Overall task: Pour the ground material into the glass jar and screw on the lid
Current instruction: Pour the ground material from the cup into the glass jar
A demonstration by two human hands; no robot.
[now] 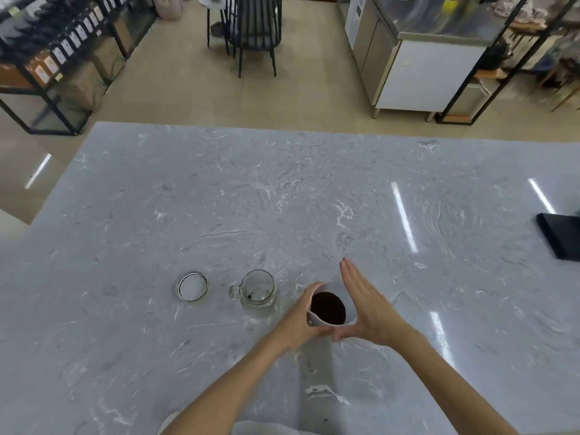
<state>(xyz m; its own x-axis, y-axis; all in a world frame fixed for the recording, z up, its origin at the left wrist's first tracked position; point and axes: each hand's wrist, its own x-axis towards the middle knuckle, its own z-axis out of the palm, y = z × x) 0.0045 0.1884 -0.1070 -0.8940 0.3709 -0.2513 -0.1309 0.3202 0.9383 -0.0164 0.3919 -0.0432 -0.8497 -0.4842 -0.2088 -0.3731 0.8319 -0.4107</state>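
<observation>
Grey marble table: white cup of dark grounds, left hand curled round its left side, right hand flat, fingers straight, along its right side. Open glass jar just left of that; lid further left. Black slab far right.

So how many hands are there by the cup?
2. The left hand grips the round white cup of dark grounds from its left; the right hand is flat and open at its right.

Head camera looks down (and forward) onto countertop.
</observation>
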